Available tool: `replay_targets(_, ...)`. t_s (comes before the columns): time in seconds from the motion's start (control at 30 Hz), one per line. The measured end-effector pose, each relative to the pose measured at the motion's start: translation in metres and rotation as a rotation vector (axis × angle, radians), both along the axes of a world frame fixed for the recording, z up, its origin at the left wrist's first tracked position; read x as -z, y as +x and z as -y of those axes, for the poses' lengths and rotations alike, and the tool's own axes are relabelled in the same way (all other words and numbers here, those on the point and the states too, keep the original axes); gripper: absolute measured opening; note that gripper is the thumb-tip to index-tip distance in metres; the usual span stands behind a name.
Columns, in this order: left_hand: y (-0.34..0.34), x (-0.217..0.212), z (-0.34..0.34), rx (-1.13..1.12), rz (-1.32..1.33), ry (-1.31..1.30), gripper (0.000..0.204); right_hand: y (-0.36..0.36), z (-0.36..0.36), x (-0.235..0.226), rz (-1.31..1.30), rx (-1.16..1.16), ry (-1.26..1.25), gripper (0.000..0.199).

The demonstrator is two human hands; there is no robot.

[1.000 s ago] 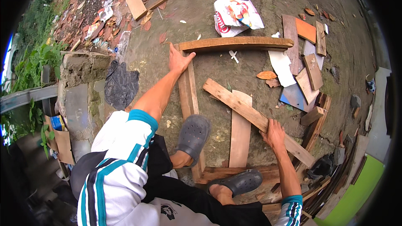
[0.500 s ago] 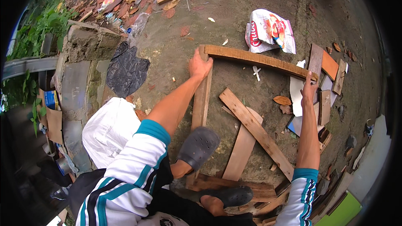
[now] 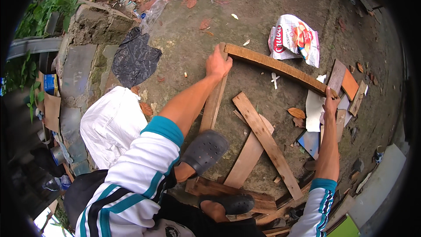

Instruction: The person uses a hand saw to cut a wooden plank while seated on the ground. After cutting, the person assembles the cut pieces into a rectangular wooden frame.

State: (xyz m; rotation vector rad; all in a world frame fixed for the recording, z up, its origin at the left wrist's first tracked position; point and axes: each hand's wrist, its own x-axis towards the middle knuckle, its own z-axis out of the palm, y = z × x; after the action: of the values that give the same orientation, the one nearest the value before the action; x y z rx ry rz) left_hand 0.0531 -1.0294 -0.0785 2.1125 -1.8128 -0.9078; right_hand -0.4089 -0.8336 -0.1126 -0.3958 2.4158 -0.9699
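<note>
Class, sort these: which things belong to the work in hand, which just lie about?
Likely in use:
long brown wooden bar, right hand on its end
light-brown wooden plank, left hand at its top

Likely stray:
crumpled black plastic bag
white plastic snack packet
dry brown leaf

Left hand (image 3: 218, 65) clasps the corner where a long crosswise board (image 3: 276, 66) meets a second board (image 3: 215, 103) running back toward the dark clog (image 3: 205, 151). Right hand (image 3: 331, 104) grips the crosswise board's far end. Between the forearms, a narrow plank (image 3: 267, 145) lies slantwise over a thin, wider one (image 3: 246, 160). Crumpled white-and-red bag (image 3: 294, 39) just beyond the crosswise board. Black plastic sheet (image 3: 137, 59) on the ground, left; white sack (image 3: 114, 127) nearer.
</note>
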Motion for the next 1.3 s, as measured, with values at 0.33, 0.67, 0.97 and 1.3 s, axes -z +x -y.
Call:
replay_targets(0.33, -0.007, 0.002, 0.003, 0.016, 0.014, 0.024, 0.077, -0.007, -0.014, -0.001, -0.002, -0.040, -0.001, 0.104)
replay_targets(0.67, -0.003, 0.005, 0.002, 0.049, 0.081, -0.043, 0.078, -0.011, -0.018, -0.009, 0.372, -0.017, -0.152, 0.090)
replay_targets(0.97, -0.003, 0.011, 0.001, 0.037, 0.100, -0.100, 0.079, -0.003, -0.019, -0.008, 0.345, 0.019, -0.200, 0.086)
replay_targets(1.3, -0.002, 0.004, -0.001, 0.083, 0.129, -0.101, 0.079, 0.006, -0.017, -0.004, 0.297, 0.077, -0.206, 0.075)
